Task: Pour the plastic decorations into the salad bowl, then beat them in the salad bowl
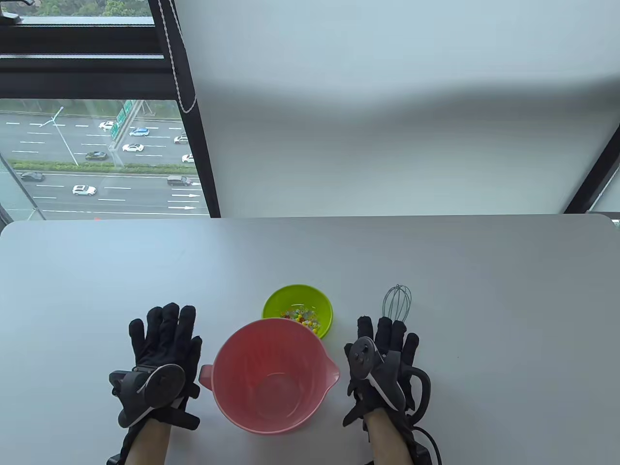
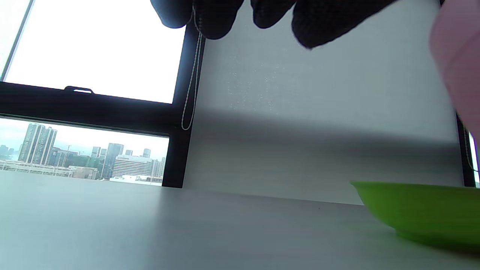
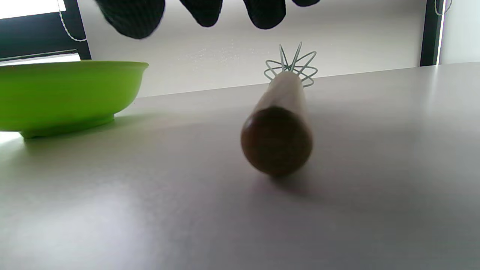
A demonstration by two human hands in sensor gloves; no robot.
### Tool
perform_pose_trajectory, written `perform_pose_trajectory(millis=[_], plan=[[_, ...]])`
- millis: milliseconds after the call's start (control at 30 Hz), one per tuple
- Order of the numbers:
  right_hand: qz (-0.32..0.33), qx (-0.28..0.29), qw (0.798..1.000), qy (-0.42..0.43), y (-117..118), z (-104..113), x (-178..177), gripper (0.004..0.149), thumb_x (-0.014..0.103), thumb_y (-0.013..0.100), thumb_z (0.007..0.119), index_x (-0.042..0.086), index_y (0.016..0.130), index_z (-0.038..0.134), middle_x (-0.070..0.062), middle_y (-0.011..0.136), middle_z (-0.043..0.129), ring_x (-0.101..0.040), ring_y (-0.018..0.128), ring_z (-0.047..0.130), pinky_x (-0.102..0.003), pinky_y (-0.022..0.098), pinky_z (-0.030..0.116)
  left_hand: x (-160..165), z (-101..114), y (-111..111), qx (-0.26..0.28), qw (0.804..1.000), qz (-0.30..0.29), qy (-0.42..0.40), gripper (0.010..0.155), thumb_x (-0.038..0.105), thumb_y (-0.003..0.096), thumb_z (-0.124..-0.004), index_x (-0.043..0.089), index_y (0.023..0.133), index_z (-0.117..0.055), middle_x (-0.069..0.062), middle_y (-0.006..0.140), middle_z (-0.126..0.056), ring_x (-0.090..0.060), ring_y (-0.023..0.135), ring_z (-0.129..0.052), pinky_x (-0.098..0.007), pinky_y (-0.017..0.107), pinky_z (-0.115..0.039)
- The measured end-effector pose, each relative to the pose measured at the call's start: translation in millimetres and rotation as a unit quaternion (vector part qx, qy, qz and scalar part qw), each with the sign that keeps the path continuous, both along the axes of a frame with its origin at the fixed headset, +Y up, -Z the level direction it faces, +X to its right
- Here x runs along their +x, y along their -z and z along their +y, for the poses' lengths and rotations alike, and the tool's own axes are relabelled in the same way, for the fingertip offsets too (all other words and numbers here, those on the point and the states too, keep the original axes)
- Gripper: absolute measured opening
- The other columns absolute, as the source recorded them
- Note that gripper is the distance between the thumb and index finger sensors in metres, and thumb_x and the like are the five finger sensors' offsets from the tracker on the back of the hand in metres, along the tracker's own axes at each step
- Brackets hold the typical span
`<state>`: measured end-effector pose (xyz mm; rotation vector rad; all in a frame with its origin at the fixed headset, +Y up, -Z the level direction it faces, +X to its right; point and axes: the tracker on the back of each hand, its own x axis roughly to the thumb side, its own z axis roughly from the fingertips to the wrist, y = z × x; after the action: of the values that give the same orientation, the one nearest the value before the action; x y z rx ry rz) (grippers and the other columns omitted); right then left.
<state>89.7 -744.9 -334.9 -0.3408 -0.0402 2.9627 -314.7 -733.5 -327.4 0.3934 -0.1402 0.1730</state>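
A pink salad bowl [image 1: 271, 375] with a spout and handle stands near the table's front edge, and nothing lies in it. Just behind it sits a green bowl [image 1: 296, 305] [image 3: 67, 93] [image 2: 423, 210] holding several small coloured plastic decorations [image 1: 304, 317]. A wire whisk [image 1: 397, 301] [image 3: 283, 112] with a wooden handle lies to the right, its handle hidden under my right hand in the table view. My left hand [image 1: 162, 339] lies flat and open on the table left of the pink bowl. My right hand [image 1: 387, 348] hovers open over the whisk handle, fingers straight.
The grey table [image 1: 436, 271] stretches far back to a white wall and a window at the left. A cable trails from my right wrist at the front edge. The pink bowl's wall [image 2: 459, 63] shows blurred at the right edge of the left wrist view.
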Motion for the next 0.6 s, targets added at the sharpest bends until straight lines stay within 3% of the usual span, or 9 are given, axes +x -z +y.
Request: perform_pose_trajectory(millis=[233,367,433,533,600], plan=[[0.014,-0.011,0.996,0.088,13,7,1,0.064,0.063,0.057,0.061,0.042,0.114,0.041,-0.002,0.114,0.059,-0.033,0.108,0.044,-0.056,0.078,0.02,-3,-6,4,-0.018,1.0,0.006,-0.016,0.066,0.052,0.057,-0.066,0.03,0.115,-0.043,-0.007,0.117,-0.044,-0.039,0.113,-0.043,-0.062,0.078,-0.02],[-0.022,-0.092,0.984,0.153,34,9,5,0.066,0.065,0.057,0.06,0.04,0.114,0.041,0.0,0.105,0.071,-0.033,0.105,0.052,-0.055,0.079,0.022,-4,-7,4,-0.018,0.999,0.001,-0.03,0.067,0.052,0.0569,-0.066,0.029,0.115,-0.044,-0.008,0.116,-0.045,-0.039,0.112,-0.045,-0.062,0.078,-0.02],[-0.029,-0.108,0.973,0.204,46,6,5,0.066,0.065,0.057,0.061,0.033,0.113,0.048,-0.001,0.097,0.079,-0.036,0.101,0.059,-0.055,0.078,0.024,-4,-7,3,-0.019,0.999,0.0,-0.033,0.067,0.053,0.0568,-0.066,0.029,0.115,-0.044,-0.008,0.116,-0.045,-0.039,0.111,-0.046,-0.062,0.077,-0.02],[-0.02,-0.146,0.954,0.261,59,-1,2,0.07,0.066,0.056,0.064,0.033,0.114,0.044,0.0,0.093,0.082,-0.034,0.101,0.059,-0.053,0.078,0.024,-5,-6,3,-0.011,0.999,-0.002,-0.042,0.066,0.052,0.0569,-0.065,0.029,0.115,-0.045,-0.008,0.116,-0.046,-0.039,0.111,-0.047,-0.062,0.077,-0.021],[-0.026,-0.144,0.955,0.259,64,-3,-2,0.071,0.067,0.055,0.066,0.035,0.114,0.042,0.001,0.091,0.083,-0.033,0.1,0.06,-0.054,0.078,0.022,-6,-5,2,-0.008,0.999,-0.002,-0.045,0.065,0.051,0.0571,-0.065,0.028,0.115,-0.046,-0.008,0.116,-0.047,-0.04,0.11,-0.048,-0.062,0.077,-0.021]])
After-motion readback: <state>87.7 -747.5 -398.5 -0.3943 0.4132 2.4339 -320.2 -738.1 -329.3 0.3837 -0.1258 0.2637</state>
